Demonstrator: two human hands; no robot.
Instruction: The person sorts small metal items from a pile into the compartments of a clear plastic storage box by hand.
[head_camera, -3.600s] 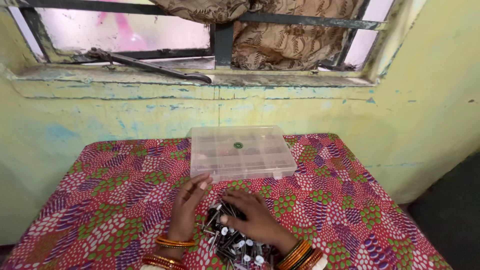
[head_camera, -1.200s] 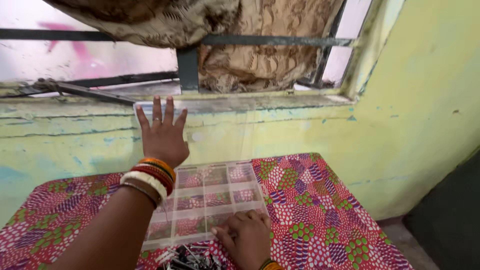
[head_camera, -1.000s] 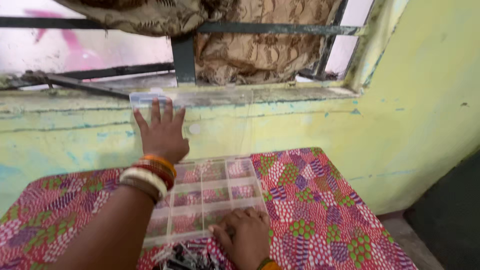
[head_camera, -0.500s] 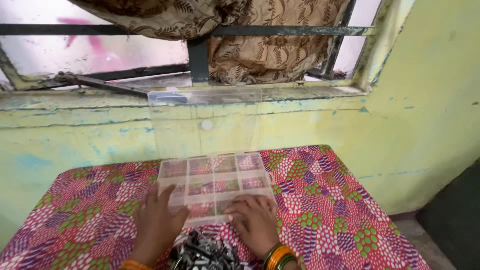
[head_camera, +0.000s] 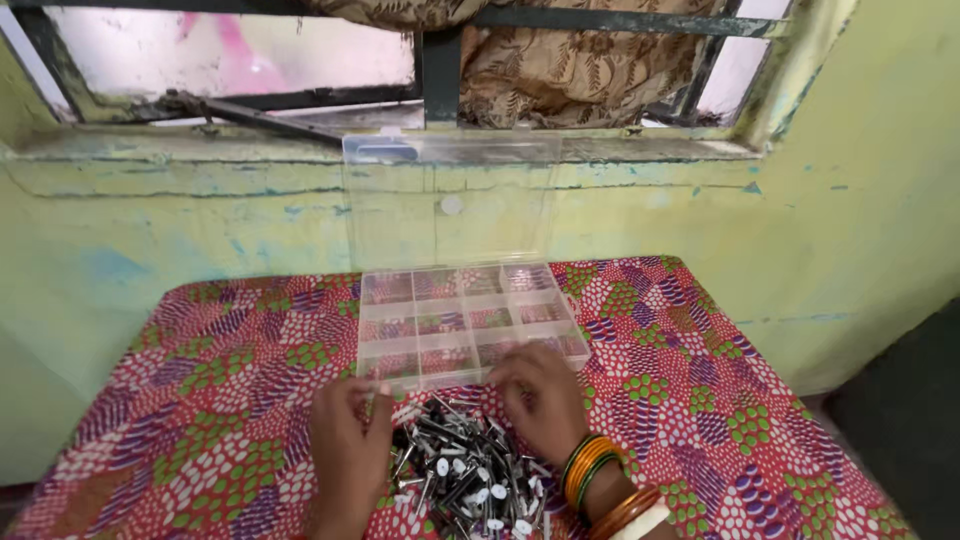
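**Both hands at the pile of pins**

Now the left hand (head_camera: 348, 450) pinches one small white-tipped pin (head_camera: 377, 388) between its fingertips, at the near edge of the clear compartment box (head_camera: 465, 322). The right hand (head_camera: 541, 400) rests curled and empty on the pile of black, white-capped pins (head_camera: 465, 472) near the table's front edge. Behind the box, its clear lid (head_camera: 447, 200) stands upright against the yellow wall (head_camera: 180, 230), on the patterned red cloth (head_camera: 220, 370).

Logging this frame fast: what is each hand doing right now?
Left hand: fingers pinched on one small pin from the pile of pins.
Right hand: curled, resting at the pile's edge; whether it holds anything cannot be told.
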